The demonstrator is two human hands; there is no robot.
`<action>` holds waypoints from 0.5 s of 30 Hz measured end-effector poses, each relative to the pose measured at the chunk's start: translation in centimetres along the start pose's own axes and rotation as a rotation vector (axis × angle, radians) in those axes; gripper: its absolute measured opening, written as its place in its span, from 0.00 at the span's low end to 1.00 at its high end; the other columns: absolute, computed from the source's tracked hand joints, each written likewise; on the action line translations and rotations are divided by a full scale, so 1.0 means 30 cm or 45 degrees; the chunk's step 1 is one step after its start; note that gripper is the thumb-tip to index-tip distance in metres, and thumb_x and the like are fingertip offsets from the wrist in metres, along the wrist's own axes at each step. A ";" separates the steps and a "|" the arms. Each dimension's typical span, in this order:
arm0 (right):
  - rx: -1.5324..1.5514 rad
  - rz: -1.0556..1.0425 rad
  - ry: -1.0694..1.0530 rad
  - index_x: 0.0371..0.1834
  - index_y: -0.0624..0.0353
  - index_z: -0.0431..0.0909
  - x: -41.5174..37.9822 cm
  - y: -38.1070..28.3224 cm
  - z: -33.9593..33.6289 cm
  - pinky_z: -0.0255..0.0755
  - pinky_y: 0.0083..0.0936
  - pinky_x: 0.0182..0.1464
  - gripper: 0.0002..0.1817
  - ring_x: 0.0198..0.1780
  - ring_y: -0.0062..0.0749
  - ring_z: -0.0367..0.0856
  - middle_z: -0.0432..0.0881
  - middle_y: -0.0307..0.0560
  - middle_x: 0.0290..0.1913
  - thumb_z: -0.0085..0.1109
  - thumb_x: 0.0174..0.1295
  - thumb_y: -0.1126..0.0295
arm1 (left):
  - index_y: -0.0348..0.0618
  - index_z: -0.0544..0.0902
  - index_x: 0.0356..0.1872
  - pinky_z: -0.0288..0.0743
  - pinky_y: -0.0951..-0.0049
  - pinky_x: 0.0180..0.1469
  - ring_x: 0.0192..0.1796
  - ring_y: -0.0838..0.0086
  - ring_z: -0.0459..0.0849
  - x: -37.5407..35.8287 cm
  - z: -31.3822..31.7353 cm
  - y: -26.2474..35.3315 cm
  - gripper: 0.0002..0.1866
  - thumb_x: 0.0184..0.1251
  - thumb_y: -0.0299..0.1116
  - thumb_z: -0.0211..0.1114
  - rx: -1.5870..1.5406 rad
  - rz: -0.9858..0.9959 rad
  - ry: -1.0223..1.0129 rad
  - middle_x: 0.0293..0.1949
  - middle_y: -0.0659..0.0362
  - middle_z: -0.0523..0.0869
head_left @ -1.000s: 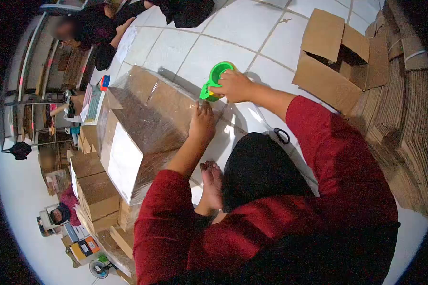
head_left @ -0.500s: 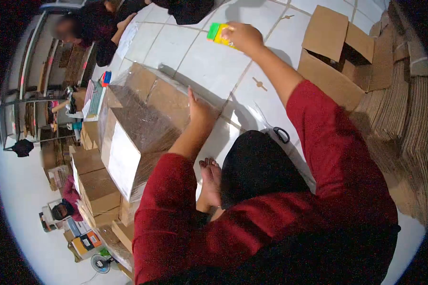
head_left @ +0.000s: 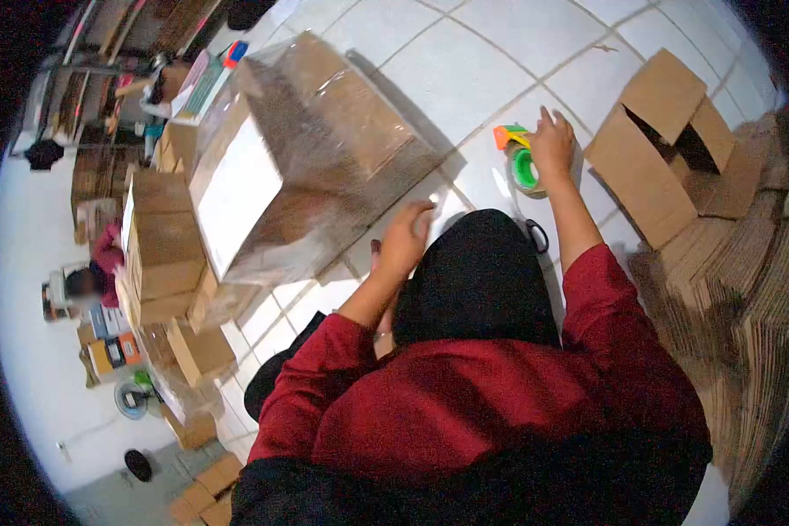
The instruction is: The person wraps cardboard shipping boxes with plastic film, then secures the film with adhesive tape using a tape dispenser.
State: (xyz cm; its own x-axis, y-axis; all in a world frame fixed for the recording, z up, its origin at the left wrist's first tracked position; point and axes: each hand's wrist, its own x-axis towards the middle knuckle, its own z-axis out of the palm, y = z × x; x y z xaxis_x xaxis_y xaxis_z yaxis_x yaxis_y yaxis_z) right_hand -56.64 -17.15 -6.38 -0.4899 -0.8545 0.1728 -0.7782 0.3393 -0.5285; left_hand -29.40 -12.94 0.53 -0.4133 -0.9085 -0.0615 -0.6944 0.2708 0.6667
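Note:
My right hand (head_left: 552, 149) is at a tape dispenser (head_left: 525, 165) on the tiled floor, with its green core and orange end showing; whether the fingers grip it is unclear. Nearest to my left hand (head_left: 407, 237), which is held above my knee with fingers apart and nothing in it, is a large carton (head_left: 359, 105) wrapped in clear plastic. A white sheet (head_left: 237, 197) covers one side of that carton. Dark-handled scissors (head_left: 537, 237) lie on the floor beside my knee.
An open carton (head_left: 644, 175) stands at the right, above stacks of flattened cardboard (head_left: 719, 316). More boxes (head_left: 167, 237) are at the left, with a co-worker (head_left: 105, 263) beyond them. A fan (head_left: 131, 399) stands at the lower left.
My right hand has come down and closer with the tape dispenser. My left hand has left the wrapped carton. The view has shifted, and the other person at the top left is out of view.

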 end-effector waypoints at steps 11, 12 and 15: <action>0.266 -0.424 -1.333 0.51 0.67 0.65 0.029 -0.341 0.210 0.61 0.28 0.49 0.27 0.48 0.42 0.70 0.73 0.60 0.46 0.41 0.41 0.78 | 0.40 0.64 0.54 0.68 0.68 0.39 0.39 0.68 0.74 -0.409 -0.303 -0.656 0.23 0.55 0.34 0.51 -0.910 -1.203 0.275 0.44 0.55 0.74; 0.311 -0.390 -1.225 0.53 0.66 0.63 0.024 -0.329 0.229 0.61 0.27 0.50 0.30 0.49 0.40 0.70 0.72 0.60 0.46 0.43 0.38 0.77 | 0.40 0.64 0.54 0.68 0.68 0.39 0.39 0.68 0.74 -0.433 -0.323 -0.664 0.23 0.55 0.34 0.51 -0.931 -1.213 0.325 0.44 0.55 0.74; 0.261 -0.592 -1.120 0.57 0.65 0.56 -0.003 -0.282 0.355 0.62 0.26 0.50 0.36 0.48 0.39 0.71 0.72 0.60 0.47 0.46 0.35 0.76 | 0.38 0.63 0.53 0.68 0.72 0.34 0.37 0.68 0.73 -0.449 -0.352 -0.696 0.24 0.50 0.27 0.50 -0.841 -1.364 0.877 0.40 0.50 0.74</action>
State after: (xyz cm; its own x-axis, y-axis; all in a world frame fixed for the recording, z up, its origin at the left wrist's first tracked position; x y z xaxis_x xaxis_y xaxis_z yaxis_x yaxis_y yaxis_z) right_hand -45.83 -24.12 -10.78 0.3713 -0.8991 -0.2317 -0.6951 -0.1037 -0.7114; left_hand -3.10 -9.71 -4.74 0.6197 -0.5984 -0.5078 -0.0078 -0.6517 0.7585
